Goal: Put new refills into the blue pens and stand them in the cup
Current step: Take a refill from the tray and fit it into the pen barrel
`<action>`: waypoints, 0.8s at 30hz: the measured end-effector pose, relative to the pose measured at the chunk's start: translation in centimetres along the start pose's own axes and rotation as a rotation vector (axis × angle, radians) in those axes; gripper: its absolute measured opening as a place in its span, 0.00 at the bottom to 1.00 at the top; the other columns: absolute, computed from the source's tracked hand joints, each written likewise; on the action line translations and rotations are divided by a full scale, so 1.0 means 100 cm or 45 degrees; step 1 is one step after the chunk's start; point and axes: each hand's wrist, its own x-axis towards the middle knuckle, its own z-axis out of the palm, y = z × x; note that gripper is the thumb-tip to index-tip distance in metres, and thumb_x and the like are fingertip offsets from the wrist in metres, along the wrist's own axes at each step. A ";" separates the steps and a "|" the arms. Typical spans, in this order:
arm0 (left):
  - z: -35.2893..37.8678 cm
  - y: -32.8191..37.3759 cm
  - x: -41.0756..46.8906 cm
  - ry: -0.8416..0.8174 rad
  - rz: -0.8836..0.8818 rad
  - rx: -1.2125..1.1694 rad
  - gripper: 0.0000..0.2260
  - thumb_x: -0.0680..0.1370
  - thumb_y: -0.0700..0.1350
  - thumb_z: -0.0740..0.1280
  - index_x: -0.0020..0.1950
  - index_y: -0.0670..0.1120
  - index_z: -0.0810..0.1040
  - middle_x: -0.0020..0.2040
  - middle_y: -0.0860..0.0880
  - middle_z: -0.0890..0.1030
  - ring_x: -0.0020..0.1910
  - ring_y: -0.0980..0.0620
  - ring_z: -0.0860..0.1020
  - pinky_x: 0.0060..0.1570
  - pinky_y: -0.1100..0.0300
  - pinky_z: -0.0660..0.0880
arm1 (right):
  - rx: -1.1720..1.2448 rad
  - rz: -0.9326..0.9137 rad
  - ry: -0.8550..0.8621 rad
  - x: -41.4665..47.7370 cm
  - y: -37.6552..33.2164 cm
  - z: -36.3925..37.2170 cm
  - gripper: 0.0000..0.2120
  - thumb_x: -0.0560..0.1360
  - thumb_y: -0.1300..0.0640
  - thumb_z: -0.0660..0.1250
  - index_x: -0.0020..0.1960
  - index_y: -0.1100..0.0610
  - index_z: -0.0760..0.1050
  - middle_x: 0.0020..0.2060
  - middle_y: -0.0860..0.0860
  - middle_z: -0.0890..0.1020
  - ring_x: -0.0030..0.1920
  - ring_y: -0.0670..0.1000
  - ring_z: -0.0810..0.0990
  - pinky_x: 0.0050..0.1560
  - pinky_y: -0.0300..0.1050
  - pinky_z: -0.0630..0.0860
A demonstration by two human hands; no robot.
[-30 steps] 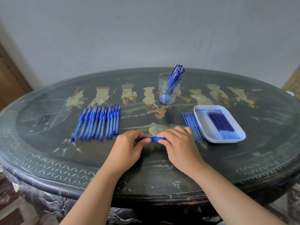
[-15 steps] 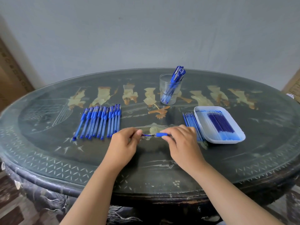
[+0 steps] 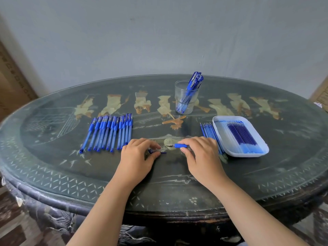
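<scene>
My left hand point(image 3: 138, 153) pinches a clear pen cap with a blue clip point(image 3: 157, 151) just above the table. My right hand point(image 3: 200, 151) grips an uncapped blue pen point(image 3: 178, 146) by its blue grip, tip pointing left toward the cap; the two parts are a short gap apart. A row of several capped blue pens point(image 3: 110, 132) lies to the left. A clear cup point(image 3: 185, 97) at the back holds several blue pens. A white tray point(image 3: 220, 121) on the right holds dark blue refills point(image 3: 242, 134).
Several loose refills point(image 3: 208, 131) lie on the table beside the tray's left edge. The oval dark table point(image 3: 53, 174) has a raised patterned rim. A cardboard box point(image 3: 10, 82) stands at the far left and another at the far right.
My hands held the pen together a second ago. They have pulled apart: the cap came off to the left in my left hand, the pen stayed in my right.
</scene>
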 end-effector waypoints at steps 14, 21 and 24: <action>-0.001 0.011 0.002 -0.018 0.204 -0.010 0.13 0.80 0.54 0.61 0.44 0.50 0.81 0.40 0.62 0.76 0.44 0.56 0.75 0.45 0.46 0.74 | 0.075 -0.143 -0.047 0.002 -0.006 -0.002 0.08 0.77 0.53 0.63 0.49 0.52 0.80 0.42 0.43 0.82 0.43 0.48 0.78 0.50 0.45 0.67; -0.003 0.009 0.001 -0.085 0.105 -0.180 0.15 0.76 0.63 0.63 0.56 0.56 0.78 0.50 0.62 0.79 0.53 0.57 0.76 0.55 0.47 0.73 | 0.077 -0.129 -0.050 0.002 -0.007 -0.003 0.09 0.77 0.52 0.63 0.51 0.52 0.80 0.44 0.43 0.82 0.45 0.47 0.79 0.50 0.46 0.69; -0.001 0.009 0.002 -0.056 0.133 -0.135 0.16 0.79 0.63 0.58 0.50 0.54 0.79 0.46 0.62 0.77 0.49 0.56 0.75 0.51 0.44 0.74 | 0.063 -0.150 -0.053 0.001 -0.008 -0.004 0.09 0.77 0.52 0.63 0.51 0.52 0.80 0.44 0.43 0.82 0.45 0.47 0.79 0.51 0.45 0.69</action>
